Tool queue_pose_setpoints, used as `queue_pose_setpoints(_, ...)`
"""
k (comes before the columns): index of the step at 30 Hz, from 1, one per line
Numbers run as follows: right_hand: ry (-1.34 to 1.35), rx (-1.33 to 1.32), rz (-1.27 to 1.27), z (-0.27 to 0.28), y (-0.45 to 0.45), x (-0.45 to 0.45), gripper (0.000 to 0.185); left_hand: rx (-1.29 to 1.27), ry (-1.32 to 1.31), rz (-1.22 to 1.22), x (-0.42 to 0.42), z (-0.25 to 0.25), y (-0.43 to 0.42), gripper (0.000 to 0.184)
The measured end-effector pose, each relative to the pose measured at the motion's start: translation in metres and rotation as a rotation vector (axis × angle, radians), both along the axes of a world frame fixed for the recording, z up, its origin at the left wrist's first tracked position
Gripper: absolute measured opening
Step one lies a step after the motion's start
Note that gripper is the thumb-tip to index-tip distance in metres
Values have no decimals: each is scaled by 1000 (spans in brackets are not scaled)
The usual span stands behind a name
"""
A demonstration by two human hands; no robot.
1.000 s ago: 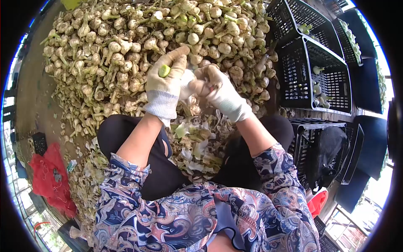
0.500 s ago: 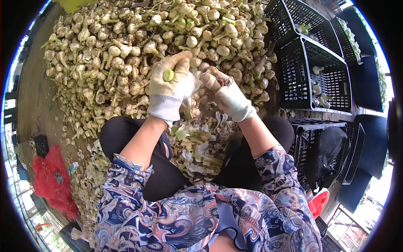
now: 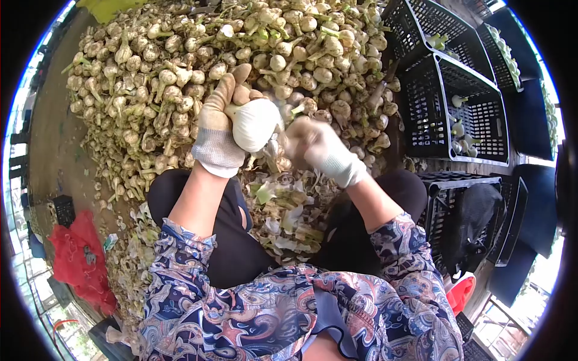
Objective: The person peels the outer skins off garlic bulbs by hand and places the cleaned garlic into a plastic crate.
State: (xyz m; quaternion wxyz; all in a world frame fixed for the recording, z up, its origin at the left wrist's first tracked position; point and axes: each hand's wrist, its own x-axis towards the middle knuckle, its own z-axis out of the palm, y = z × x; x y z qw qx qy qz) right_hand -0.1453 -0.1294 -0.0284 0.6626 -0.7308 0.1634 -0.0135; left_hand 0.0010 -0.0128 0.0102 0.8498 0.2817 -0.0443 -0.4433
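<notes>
Change: left hand point(image 3: 215, 123) has turned, bringing the garlic bulb's point(image 3: 257, 125) white side into view; that side looks peeled.
Left grip: pinching the bulb near its stem.
Right grip: right hand point(image 3: 328, 153) blurred beside the bulb; finger closure cannot be told.
Beyond grips: garlic heap point(image 3: 144, 90).
Below grips: peel scraps point(image 3: 289, 219).

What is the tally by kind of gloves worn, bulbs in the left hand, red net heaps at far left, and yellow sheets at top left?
Left glove and right glove: 2
White bulb: 1
Red net heap: 1
Yellow sheet: 1
Total: 5
</notes>
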Motion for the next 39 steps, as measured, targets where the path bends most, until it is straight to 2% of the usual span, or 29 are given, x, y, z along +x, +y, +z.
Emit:
queue_pose_setpoints(1, -287, -280, 122, -16, 8, -1, 8, 35, 32, 26, 0, 2, 0, 33)
queue_pose_setpoints(2, -348, -531, 340, -32, 20, -2, 9, 71, 66, 52, 1, 3, -1, 33)
queue_pose_setpoints(3, -43, -586, 497, -28, 42, -9, 16, -1, 58, 31, 8, -4, -1, 32)
queue_pose_setpoints(4, -19, -676, 656, -47, 62, -16, 17, -129, 85, -76, 20, -14, 3, 32)
queue_pose_setpoints(5, 111, -676, 843, -48, 71, -19, 27, -256, 112, -187, 33, -23, 8, 33)
queue_pose_setpoints(7, 361, -681, 880, -29, 66, -13, 36, -196, 114, -145, 41, -30, 11, 32)
queue_pose_setpoints(8, 435, -705, 926, -13, 52, -1, 39, -82, 132, -33, 41, -31, 12, 32)
queue_pose_setpoints(9, 446, -799, 690, -16, 43, 4, 46, 31, 154, 81, 41, -31, 13, 32)
queue_pose_setpoints(10, -3, -796, 232, -25, 36, 2, 62, -3, 114, 15, 38, -31, 13, 33)
queue_pose_setpoints(11, -320, -629, 4, -32, 24, 4, 73, -4, 118, 17, 35, -29, 12, 33)
queue_pose_setpoints(12, -223, -529, -44, -18, 16, 11, 76, -10, 162, -10, 30, -23, 10, 30)
queue_pose_setpoints(13, -235, -113, -130, 5, 17, 14, 66, -15, 207, -38, 23, -15, 7, 28)
queue_pose_setpoints(14, -394, -214, -158, 9, 16, 16, 61, 172, 85, 57, 12, -5, 4, 27)
queue_pose_setpoints(15, -555, -315, -185, 10, 15, 18, 57, 144, 106, 28, 5, -3, 0, 26)
queue_pose_setpoints(17, -497, -209, -317, 4, 18, 21, 47, 154, 56, -2, -1, -1, 1, 26)
queue_pose_setpoints(19, -591, -192, -399, 0, 16, 25, 43, 472, -61, 15, -8, 11, -6, 27)
queue_pose_setpoints(20, -623, -300, -356, 2, 10, 24, 44, 473, 67, -1, -7, 4, -3, 26)
queue_pose_setpoints(22, -614, -612, -234, 10, -3, 17, 44, 514, 140, -218, 3, -11, 6, 25)
queue_pose_setpoints(24, -661, -742, -88, 17, -7, 13, 43, 566, 161, -239, 4, -15, 8, 26)
queue_pose_setpoints(26, -714, -723, -62, 20, -8, 12, 41, 569, 128, -266, 0, -2, 11, 26)
queue_pose_setpoints(29, -724, -692, -92, 29, -6, 9, 36, 485, 143, -222, 5, -14, 9, 26)
queue_pose_setpoints(31, -661, -638, 101, 12, 4, 3, 29, 395, 92, -195, 8, -5, 10, 26)
queue_pose_setpoints(32, -622, -604, 321, -5, 19, 1, 27, 392, 77, -134, 12, -3, 12, 26)
queue_pose_setpoints(33, -456, -650, 544, -26, 37, -7, 27, 318, 52, -119, 20, -9, 15, 26)
queue_pose_setpoints(34, 162, -670, 876, -12, 53, -5, 27, 245, 28, -108, 25, -10, 16, 26)
queue_pose_setpoints(36, 522, -701, 909, -19, 55, -6, 25, 187, 38, -75, 26, -9, 13, 24)
queue_pose_setpoints(37, 362, -682, 760, -23, 38, -3, 26, 200, 21, -64, 25, -6, 15, 24)
queue_pose_setpoints(38, -19, -665, 399, -20, 24, -9, 17, 209, 11, -45, 22, -5, 16, 23)
queue_pose_setpoints(39, -198, -676, 201, -27, 15, -5, 20, 284, -45, 18, 17, -3, 13, 23)
